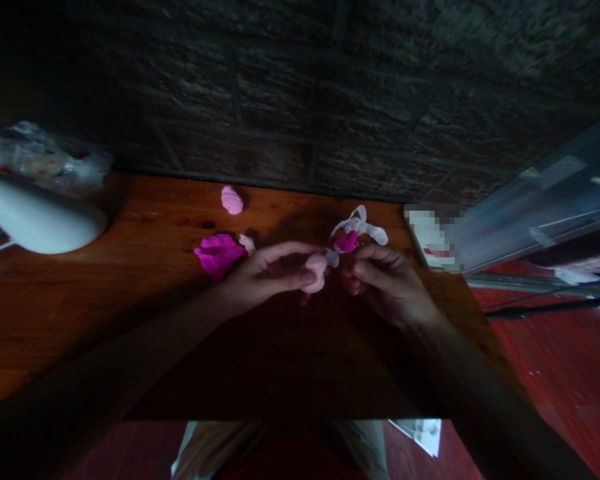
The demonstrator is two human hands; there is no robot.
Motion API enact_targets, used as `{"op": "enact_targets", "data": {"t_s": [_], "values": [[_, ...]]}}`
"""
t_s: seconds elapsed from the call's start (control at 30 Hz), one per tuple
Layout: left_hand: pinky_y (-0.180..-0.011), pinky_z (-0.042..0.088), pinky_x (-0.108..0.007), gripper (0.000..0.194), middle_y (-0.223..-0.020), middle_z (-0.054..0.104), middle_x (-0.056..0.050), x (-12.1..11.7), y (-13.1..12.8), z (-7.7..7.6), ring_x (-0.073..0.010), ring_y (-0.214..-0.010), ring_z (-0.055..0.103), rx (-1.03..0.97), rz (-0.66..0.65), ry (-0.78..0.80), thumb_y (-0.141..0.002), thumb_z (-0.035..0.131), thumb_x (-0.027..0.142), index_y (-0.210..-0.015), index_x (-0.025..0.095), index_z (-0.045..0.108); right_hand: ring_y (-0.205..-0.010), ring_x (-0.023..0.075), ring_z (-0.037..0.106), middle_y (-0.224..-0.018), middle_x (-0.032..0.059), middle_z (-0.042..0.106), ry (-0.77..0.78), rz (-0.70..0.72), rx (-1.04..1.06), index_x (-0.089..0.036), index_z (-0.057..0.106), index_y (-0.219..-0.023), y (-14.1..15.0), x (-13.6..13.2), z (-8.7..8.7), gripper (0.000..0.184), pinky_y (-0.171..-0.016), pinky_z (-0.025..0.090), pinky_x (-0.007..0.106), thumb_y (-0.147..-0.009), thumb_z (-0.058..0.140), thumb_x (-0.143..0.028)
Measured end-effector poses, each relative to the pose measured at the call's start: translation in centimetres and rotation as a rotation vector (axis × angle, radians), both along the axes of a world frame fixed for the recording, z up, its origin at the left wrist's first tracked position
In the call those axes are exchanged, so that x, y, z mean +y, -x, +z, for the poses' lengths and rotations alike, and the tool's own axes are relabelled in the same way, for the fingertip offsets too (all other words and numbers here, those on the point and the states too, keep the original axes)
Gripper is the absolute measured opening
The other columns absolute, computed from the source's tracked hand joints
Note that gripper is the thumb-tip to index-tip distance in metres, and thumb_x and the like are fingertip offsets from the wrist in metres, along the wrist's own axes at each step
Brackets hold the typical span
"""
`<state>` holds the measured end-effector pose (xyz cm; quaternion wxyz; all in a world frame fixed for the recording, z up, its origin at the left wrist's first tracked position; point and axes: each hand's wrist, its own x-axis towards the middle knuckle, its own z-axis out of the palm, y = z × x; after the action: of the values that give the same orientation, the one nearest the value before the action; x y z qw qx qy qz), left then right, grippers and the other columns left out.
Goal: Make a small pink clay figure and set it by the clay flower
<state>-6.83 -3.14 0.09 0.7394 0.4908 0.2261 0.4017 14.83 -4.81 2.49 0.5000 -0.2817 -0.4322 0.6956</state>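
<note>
A pale pink lump [316,272], which looks like soft modelling clay, is pinched between the thumb and fingers of my left hand [275,270]. Just to its right, a small whitish piece [333,258] sits against the lump, facing my other hand. The fingers of my right hand [380,277] are pressed together close by, and what they grip is hidden. Behind the hands lie a bright magenta piece [347,242] and a curled white strip [373,231]. Left of my left hand are a larger flattened magenta piece [219,255] and a small pale pink bit [247,244].
Another pink lump [231,200] lies farther back on the wooden table [150,227]. A white tapered object [50,217] and crumpled clear plastic [45,160] are at the left. A white box [425,233] stands by the right edge, and a dark stone wall [280,100] rises behind.
</note>
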Motion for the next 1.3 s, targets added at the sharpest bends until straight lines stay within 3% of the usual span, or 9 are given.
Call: {"op": "enact_targets", "data": {"t_s": [0.13,0.3,0.5,0.83,1.0,1.3], "values": [[-0.065,0.062,-0.027,0.041,-0.092,0.074,-0.003,-0.09,0.15,0.07,-0.0162,-0.079,0.071,0.009,-0.017,0.050,-0.078,0.089,0.024,-0.115,0.020,0.073,-0.064,0.0064,0.070,-0.078,-0.0021,0.081,-0.011,0.021,-0.039,-0.029,0.085,-0.091,0.09,0.00,-0.23,0.016,-0.062,0.059,0.017,-0.076,0.092,-0.028],[-0.066,0.062,-0.029,0.049,-0.100,0.075,-0.006,-0.19,0.13,0.35,-0.0191,-0.084,0.072,0.060,0.004,0.069,-0.074,0.092,0.025,-0.118,0.020,0.072,-0.060,0.0074,0.067,-0.072,-0.0004,0.077,-0.026,0.059,-0.129,-0.025,0.085,-0.093,-0.10,-0.07,-0.09,0.016,-0.057,0.058,0.018,-0.087,0.082,-0.040],[-0.064,0.062,-0.027,0.043,-0.106,0.074,-0.006,-0.10,0.09,0.40,-0.0178,-0.083,0.072,0.066,0.043,0.029,-0.075,0.091,0.025,-0.113,0.020,0.072,-0.062,0.0086,0.068,-0.077,-0.0013,0.079,-0.090,-0.060,-0.183,-0.028,0.085,-0.091,-0.41,-0.09,0.60,0.014,-0.060,0.059,0.021,-0.078,0.090,-0.031],[-0.064,0.062,-0.024,0.045,-0.104,0.074,-0.004,0.19,0.14,0.25,-0.0165,-0.083,0.072,0.062,0.091,-0.001,-0.074,0.090,0.022,-0.116,0.021,0.072,-0.076,0.0109,0.076,-0.093,0.0026,0.084,-0.048,-0.011,-0.143,-0.028,0.085,-0.095,-0.46,-0.13,0.31,0.015,-0.069,0.064,0.022,-0.080,0.089,-0.028],[-0.063,0.062,-0.022,0.043,-0.100,0.075,-0.003,0.17,0.12,0.19,-0.0140,-0.078,0.072,0.045,0.102,-0.002,-0.075,0.089,0.019,-0.114,0.021,0.072,-0.069,0.0108,0.073,-0.083,0.0011,0.082,-0.047,-0.015,-0.140,-0.027,0.085,-0.090,-0.46,-0.16,0.42,0.013,-0.062,0.062,0.022,-0.079,0.090,-0.032],[-0.062,0.062,-0.024,0.042,-0.103,0.075,-0.004,0.10,0.01,0.35,-0.0177,-0.084,0.073,0.073,0.113,0.001,-0.074,0.089,0.020,-0.112,0.020,0.072,-0.064,0.0099,0.065,-0.075,0.0007,0.076,-0.008,0.028,-0.104,-0.025,0.084,-0.087,-0.40,-0.19,0.50,0.019,-0.059,0.057,0.021,-0.081,0.087,-0.043]]}}
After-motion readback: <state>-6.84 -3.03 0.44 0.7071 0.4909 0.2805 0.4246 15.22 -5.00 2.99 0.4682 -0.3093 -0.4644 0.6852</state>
